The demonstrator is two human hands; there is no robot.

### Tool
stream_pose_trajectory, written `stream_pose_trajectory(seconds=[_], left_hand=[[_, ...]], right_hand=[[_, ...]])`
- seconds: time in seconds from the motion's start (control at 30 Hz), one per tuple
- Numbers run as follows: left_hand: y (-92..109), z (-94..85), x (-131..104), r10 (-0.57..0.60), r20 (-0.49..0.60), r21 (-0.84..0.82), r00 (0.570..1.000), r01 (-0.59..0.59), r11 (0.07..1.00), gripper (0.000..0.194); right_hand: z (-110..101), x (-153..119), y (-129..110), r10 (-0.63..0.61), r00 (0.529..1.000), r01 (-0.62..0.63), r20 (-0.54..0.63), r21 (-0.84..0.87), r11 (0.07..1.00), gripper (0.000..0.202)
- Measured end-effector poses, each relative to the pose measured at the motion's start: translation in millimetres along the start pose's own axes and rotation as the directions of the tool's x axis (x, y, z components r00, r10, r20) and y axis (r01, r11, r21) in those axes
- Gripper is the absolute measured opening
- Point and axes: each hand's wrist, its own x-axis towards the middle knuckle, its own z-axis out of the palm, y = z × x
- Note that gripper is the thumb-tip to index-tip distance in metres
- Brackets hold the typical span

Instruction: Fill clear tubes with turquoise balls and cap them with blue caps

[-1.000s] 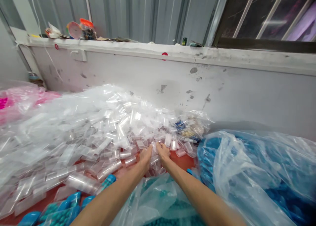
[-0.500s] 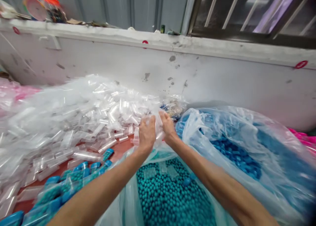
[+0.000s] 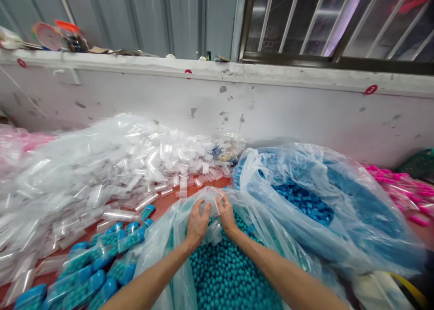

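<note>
Above the far part of an open plastic bag (image 3: 159, 242) of teal beads (image 3: 233, 274), my left hand (image 3: 198, 222) and my right hand (image 3: 226, 214) face each other with fingers curled. Between them are a few clear plastic tubes (image 3: 212, 201), partly hidden by my fingers. More clear tubes (image 3: 214, 233) show just under my hands, against the beads. Left of the bag lie several tubes filled with teal beads and capped in blue (image 3: 108, 242).
A large heap of clear tubes (image 3: 135, 152) spreads along the white wall (image 3: 288, 115) on the left. To the right stands a plastic bag (image 3: 359, 210) of blue caps (image 3: 305, 204). Pink pieces (image 3: 396, 192) lie beyond it on the red tabletop (image 3: 195, 188).
Both hands have drawn back from the edge of the clear tube heap to above the bead bag, with clear tubes between them. The view has shifted right.
</note>
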Motion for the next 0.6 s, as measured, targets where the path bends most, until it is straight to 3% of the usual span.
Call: stream_pose_trajectory(seconds=[0.1,0.17,0.3,0.4,0.5,0.6], left_hand=[[-14.4,-16.9,8.3,0.067,0.081,0.161,0.994,-0.08,0.984,0.036],[-20.1,-22.3,5.9,0.082,0.14,0.278,0.987,-0.119,0.953,0.038],[-13.0,-24.1,-5.9,0.077,0.186,0.419,0.98,-0.15,0.896,0.051],[2.1,-30.0,-27.1,0.182,0.166,0.565,0.969,-0.245,0.788,0.056],[9.0,-42.3,-66.2,0.368,0.292,0.583,0.883,-0.47,0.663,0.045],[1.7,-56.2,-107.6,0.327,0.594,0.405,0.735,-0.624,0.668,0.031]], right_hand=[[-3.0,13.7,4.1,-0.087,0.979,0.121,0.184,-0.186,0.975,0.038],[-10.4,15.0,5.2,-0.097,0.951,0.215,0.293,-0.405,0.889,0.036],[-26.4,-0.2,-11.6,-0.082,0.926,0.361,0.37,-0.795,0.488,0.043],[-34.6,-32.5,-33.9,-0.126,0.904,0.427,0.408,-0.877,0.22,0.044],[-42.8,-81.1,-44.3,-0.13,0.816,0.577,0.563,-0.802,0.153,0.025],[-51.4,-124.0,-38.2,-0.065,0.742,0.663,0.667,-0.718,0.211,0.02]])
